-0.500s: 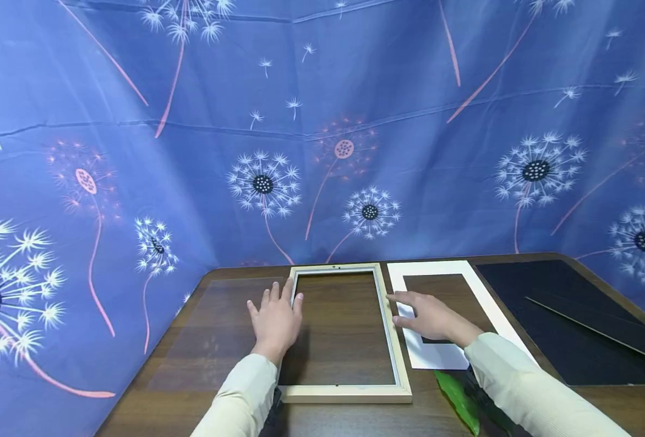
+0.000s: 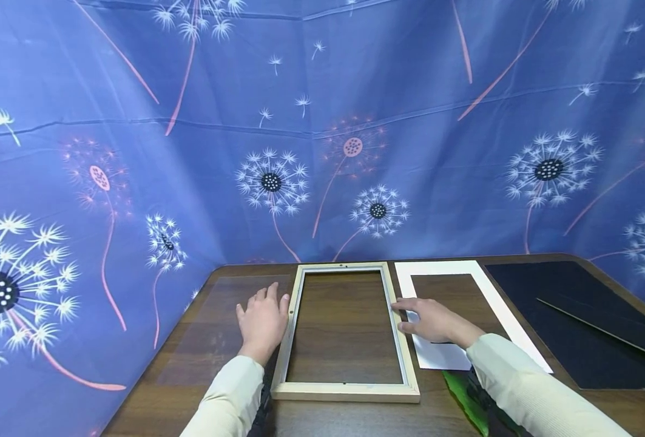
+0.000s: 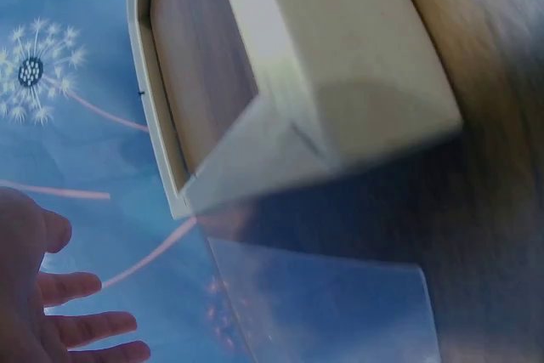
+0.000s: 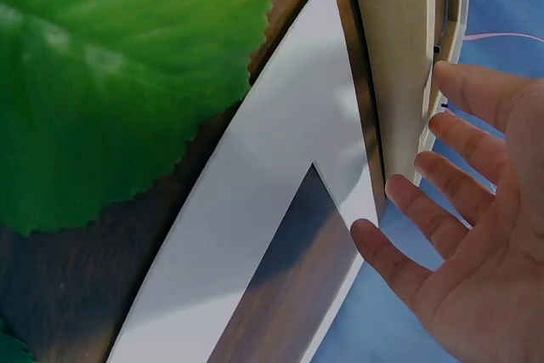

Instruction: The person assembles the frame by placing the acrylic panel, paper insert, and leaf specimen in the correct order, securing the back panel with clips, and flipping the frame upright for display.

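A pale wooden picture frame [image 2: 346, 391] lies flat on the table, the tabletop showing through its opening. My left hand [image 2: 262, 321] is open just left of the frame, fingers spread over a clear sheet [image 2: 207, 340]; the left wrist view shows these fingers holding nothing. My right hand [image 2: 434, 321] reaches over a white mat [image 2: 497, 303] with a cut-out window. Its fingertips are at the frame's right side; whether they touch it I cannot tell. In the right wrist view, the right fingers [image 4: 416, 201] are spread and nearly straight.
Black boards [image 2: 540, 285] lie at the right, one with a light edge raised above the other. A green leaf [image 2: 464, 400] is beside the right forearm, near something dark. Behind the brown table [image 2: 322, 419] hangs a blue cloth [image 2: 322, 73] with dandelion prints.
My left hand has moved left, away from the frame's left side. The right hand stays by the right side, its fingers now nearer the frame. The head view has shifted slightly.
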A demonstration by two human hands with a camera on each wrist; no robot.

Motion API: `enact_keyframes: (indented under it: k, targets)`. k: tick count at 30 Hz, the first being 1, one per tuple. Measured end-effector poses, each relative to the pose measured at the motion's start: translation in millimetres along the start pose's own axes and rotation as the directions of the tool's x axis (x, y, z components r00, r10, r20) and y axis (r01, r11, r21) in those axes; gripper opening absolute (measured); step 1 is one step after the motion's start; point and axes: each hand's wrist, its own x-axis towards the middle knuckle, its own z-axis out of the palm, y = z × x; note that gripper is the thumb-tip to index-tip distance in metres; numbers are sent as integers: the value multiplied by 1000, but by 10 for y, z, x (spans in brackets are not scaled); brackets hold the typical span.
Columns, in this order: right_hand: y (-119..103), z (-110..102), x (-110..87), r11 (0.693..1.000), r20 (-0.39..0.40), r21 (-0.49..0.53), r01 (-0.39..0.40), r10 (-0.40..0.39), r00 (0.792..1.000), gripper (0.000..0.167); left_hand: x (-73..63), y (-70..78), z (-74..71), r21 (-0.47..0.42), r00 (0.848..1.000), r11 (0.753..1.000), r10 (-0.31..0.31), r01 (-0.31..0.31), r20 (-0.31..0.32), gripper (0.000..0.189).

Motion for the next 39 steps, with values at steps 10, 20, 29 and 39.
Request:
enact_keyframes:
  k: [10, 20, 29, 39]
  targets:
    - [3, 11, 19, 1000, 14, 27, -7, 7, 1000, 48, -6, -337, -85, 31, 998, 998, -57, 56, 36, 48]
    - [-15, 6, 18, 999, 12, 37, -18, 18, 1000, 50, -17, -629, -166, 56, 993, 993, -111, 108, 39, 50]
    - [-23, 24, 24, 998, 16, 41, -55, 54, 998, 49, -42, -862, -208, 43, 987, 987, -159, 157, 40, 51]
    - [-25, 45, 20, 997, 7, 59, -48, 48, 999, 49, -64, -1073, -260, 40, 971, 975, -221, 218, 88, 58]
